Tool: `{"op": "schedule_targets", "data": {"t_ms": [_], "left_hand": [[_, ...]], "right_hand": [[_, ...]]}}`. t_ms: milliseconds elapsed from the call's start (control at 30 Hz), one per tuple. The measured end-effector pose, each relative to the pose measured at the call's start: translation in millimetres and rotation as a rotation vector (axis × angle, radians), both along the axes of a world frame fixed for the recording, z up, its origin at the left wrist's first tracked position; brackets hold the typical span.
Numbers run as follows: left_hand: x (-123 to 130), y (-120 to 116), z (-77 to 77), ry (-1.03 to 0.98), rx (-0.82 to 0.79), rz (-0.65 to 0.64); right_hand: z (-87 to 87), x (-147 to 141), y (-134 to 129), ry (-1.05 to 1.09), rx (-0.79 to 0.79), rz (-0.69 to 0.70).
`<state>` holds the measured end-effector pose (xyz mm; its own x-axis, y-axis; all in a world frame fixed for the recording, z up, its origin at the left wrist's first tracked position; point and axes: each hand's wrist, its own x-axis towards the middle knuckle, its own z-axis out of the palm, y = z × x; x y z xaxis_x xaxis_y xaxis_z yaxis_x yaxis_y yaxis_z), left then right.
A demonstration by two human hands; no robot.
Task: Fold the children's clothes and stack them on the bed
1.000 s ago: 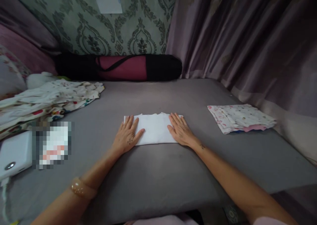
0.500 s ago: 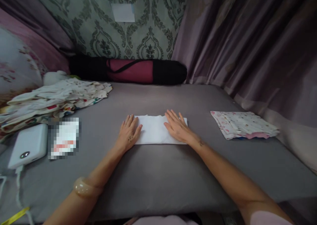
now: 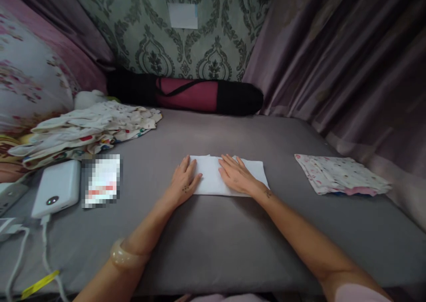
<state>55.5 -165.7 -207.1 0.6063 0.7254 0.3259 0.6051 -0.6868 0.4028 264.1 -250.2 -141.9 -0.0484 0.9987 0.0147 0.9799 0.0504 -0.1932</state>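
A white folded cloth (image 3: 209, 178) lies flat on the grey sheet in front of me, its long side running left to right. My left hand (image 3: 184, 178) rests palm down across its left end, fingers stretched forward and thumb pointing inward. My right hand (image 3: 237, 174) lies flat on the cloth right of its middle, the fingers extended and slanting to the left. Neither hand grips the cloth. Its right end shows bare beyond my right hand, and the far edge looks slightly uneven.
Folded patterned clothes (image 3: 342, 175) lie to the right, and a heap of printed clothes (image 3: 96, 124) to the left. Nearer on the left are a white power bank (image 3: 58, 189) with a cable and a blurred packet (image 3: 102, 181). A black and red long bag (image 3: 186, 94) lies along the wall.
My right hand has slid inward over the cloth, closer to my left hand, baring more of the right end. The whole view has shifted slightly, so things appear further right.
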Motion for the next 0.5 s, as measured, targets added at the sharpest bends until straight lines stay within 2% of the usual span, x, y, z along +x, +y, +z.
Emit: {"op": "schedule_targets", "data": {"t_ms": [67,133,233,300,367,500], "left_hand": [[-4.2,1.7,-2.8,-0.058,0.011,-0.020],[-8.0,3.7,-5.1,-0.078,0.016,-0.033],[-11.8,6.0,-6.2,-0.052,0.011,-0.043],[-13.0,6.8,-5.1,-0.036,0.004,-0.049],[-13.8,7.5,-2.5,-0.043,-0.012,-0.058],[-15.1,9.1,5.0,-0.112,-0.096,-0.072]], "right_hand": [[1.2,-12.8,7.2,0.000,0.096,-0.014],[-6.8,-24.5,11.1,0.005,0.151,-0.011],[-24.2,-32.8,10.8,0.015,0.136,-0.005],[-29.6,-32.6,9.6,0.019,0.124,-0.009],[-26.7,-32.4,10.3,0.029,0.085,-0.017],[-8.0,-46.9,18.8,0.051,0.040,-0.060]]}}
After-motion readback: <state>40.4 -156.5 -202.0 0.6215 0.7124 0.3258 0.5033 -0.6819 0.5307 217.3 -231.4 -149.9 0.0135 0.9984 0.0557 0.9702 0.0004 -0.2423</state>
